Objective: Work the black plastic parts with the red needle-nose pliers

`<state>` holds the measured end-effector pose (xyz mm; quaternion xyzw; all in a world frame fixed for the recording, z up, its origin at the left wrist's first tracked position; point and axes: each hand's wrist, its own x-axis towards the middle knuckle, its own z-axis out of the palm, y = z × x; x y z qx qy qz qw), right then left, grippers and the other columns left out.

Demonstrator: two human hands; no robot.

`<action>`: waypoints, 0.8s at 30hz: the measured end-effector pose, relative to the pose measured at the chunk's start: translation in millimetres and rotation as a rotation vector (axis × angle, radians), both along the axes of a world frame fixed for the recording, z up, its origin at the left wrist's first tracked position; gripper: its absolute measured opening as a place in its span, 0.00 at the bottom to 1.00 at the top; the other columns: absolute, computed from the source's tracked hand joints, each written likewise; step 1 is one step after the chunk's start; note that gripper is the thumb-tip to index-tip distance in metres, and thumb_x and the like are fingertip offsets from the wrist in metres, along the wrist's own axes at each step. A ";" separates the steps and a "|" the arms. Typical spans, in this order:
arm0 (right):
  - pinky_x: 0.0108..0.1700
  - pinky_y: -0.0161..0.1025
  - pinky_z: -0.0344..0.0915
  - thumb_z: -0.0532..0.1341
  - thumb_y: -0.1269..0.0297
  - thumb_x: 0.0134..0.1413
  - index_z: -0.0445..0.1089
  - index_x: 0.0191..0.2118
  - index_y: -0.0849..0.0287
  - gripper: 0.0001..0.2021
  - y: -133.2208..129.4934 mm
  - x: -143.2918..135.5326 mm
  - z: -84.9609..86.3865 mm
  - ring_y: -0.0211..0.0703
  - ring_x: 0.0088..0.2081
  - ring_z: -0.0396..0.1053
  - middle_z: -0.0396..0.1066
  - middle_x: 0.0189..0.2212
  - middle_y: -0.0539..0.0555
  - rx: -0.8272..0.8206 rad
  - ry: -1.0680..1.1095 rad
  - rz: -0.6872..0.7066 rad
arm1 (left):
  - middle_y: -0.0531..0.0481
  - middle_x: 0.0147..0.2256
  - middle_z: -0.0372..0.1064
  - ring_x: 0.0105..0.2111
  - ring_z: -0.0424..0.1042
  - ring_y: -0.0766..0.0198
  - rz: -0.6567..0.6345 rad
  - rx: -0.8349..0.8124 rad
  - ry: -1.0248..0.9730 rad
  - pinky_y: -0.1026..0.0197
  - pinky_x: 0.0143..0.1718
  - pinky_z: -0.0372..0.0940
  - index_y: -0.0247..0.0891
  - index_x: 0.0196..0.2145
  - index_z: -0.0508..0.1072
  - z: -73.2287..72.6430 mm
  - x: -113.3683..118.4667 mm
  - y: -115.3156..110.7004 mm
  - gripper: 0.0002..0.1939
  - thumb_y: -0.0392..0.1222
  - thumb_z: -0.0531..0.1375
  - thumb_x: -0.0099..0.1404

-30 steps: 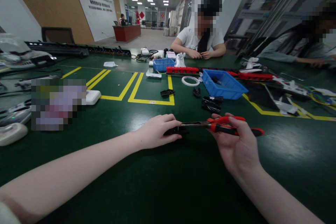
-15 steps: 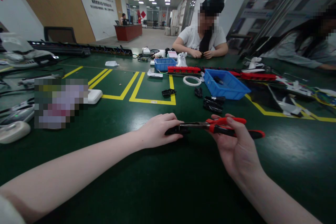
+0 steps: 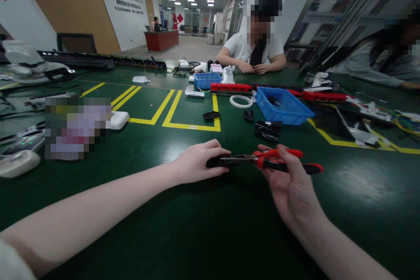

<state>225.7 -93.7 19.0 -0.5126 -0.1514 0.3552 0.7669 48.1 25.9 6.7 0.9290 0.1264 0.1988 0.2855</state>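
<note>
My left hand is closed around a small black part, pinching it between thumb and fingers just above the green table. In my right hand is a pair of long-nose pliers with red and black handles. Their jaws point left and reach the black part's right end; whether they grip it I cannot tell. Beyond my hands lie several shiny black pieces, a smaller black piece and another black part by a yellow tape line.
A blue bin with dark items stands beyond my right hand, near a white tape roll. Behind are a smaller blue bin and a red strip. A white case lies left. A person sits opposite.
The pliers and my right hand have shifted slightly left, bringing the jaws further over the black part. My left hand has stayed almost in place.
</note>
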 end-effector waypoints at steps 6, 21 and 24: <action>0.39 0.38 0.73 0.74 0.59 0.33 0.67 0.35 0.57 0.22 1.7 1.5 0.4 0.44 0.40 0.74 0.76 0.35 0.53 0.005 0.001 -0.016 | 0.47 0.46 0.67 0.42 0.72 0.61 -0.001 0.000 -0.013 0.59 0.44 0.69 0.38 0.54 0.68 -0.7 -0.5 -0.7 0.19 0.43 0.61 0.67; 0.40 0.39 0.72 0.75 0.53 0.33 0.68 0.36 0.57 0.24 0.4 1.0 3.8 0.46 0.41 0.74 0.76 0.35 0.53 -0.019 -0.057 -0.017 | 0.47 0.46 0.71 0.42 0.72 0.60 -0.045 0.083 0.047 0.60 0.40 0.67 0.38 0.56 0.66 -3.7 2.2 2.1 0.19 0.45 0.58 0.69; 0.35 0.35 0.71 0.75 0.53 0.33 0.68 0.35 0.57 0.23 0.5 2.2 3.9 0.43 0.38 0.74 0.76 0.36 0.54 -0.023 -0.058 -0.021 | 0.47 0.46 0.70 0.42 0.72 0.60 -0.039 0.068 0.058 0.60 0.40 0.67 0.39 0.56 0.66 -3.0 2.1 1.8 0.19 0.46 0.58 0.69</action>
